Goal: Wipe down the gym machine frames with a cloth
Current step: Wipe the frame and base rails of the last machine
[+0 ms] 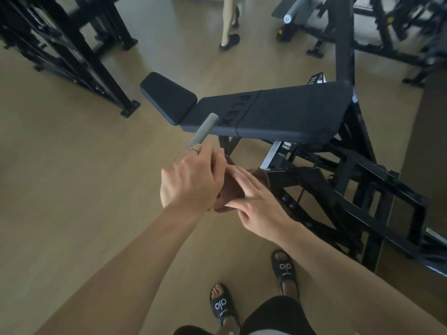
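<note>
Cloth, brown and bunched, sits between the two hands just near of the bench, close above the black machine frame. The left hand has its fingers curled around the cloth's left side, a ring on one finger, and seems to close on the grey handle as well; how much of the bar it actually grips I cannot tell. The right hand lies on the cloth's right side with fingers nearly straight, pressing or smoothing rather than clutching.

Judging by this, the step in hand is gathering or refolding the cloth, or wrapping it onto the handle, not a wiping stroke along the frame. The next move probably calls for one hand to take the cloth firmly and carry it to the right, down onto the frame's tubes, or to slide it along the handle.

Beyond the hands, the dark padded bench marked FLEX stretches to the right. Further racks stand far left, and another person's legs are at the far side of the tan floor.
</note>
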A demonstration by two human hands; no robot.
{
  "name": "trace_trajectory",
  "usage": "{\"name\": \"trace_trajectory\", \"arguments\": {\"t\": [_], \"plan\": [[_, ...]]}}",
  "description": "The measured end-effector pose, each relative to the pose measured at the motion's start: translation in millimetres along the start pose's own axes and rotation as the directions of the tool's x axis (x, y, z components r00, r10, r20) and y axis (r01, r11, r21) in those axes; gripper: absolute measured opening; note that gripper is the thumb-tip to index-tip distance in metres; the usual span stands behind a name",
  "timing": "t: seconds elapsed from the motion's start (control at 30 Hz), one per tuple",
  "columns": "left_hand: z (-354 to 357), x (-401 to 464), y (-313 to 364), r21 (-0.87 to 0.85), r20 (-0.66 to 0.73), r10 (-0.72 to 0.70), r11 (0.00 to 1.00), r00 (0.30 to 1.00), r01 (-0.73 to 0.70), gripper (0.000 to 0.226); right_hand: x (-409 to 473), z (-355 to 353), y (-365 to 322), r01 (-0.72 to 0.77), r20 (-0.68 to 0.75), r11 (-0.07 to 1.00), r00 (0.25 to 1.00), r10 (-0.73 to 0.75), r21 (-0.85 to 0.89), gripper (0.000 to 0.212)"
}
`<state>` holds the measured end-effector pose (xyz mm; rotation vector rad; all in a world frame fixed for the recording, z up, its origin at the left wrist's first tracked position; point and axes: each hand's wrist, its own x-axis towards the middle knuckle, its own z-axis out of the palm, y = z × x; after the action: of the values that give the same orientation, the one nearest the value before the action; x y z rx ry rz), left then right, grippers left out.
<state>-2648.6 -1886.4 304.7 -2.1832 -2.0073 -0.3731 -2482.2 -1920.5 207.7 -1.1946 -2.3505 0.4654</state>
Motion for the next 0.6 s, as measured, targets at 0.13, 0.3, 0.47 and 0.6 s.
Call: {"name": "trace_trajectory", "arguments": {"t": [0.13,0.3,0.47,0.6], "plan": [[4.3,0.0,-1.9,-0.037,-0.043,0.009,0.999,0.999,-0.01,0.041,-31.5,6.7,49.2,-0.203,-0.01,0.977,0.979,0.203,-0.071,0.037],[7.4,1.5,-1.3,0.012,-0.007,0.02,1.0,1.0,-0.02,0.046,-25.9,17.1,36.3,-0.242,-0.082,0.965,0.969,0.234,-0.1,0.024],[5.2,2.2,1.8,0.054,0.078,-0.047,0.998,0.996,0.043,0.042,30.2,16.9,-48.0,0.063,-0.21,0.997,0.976,-0.054,0.038,0.038],[2.6,1.9,2.5,0.044,0.023,-0.015,0.999,1.0,0.014,0.04,23.5,12.3,-15.1,0.238,-0.135,0.966,0.959,-0.25,-0.099,0.04]]}}
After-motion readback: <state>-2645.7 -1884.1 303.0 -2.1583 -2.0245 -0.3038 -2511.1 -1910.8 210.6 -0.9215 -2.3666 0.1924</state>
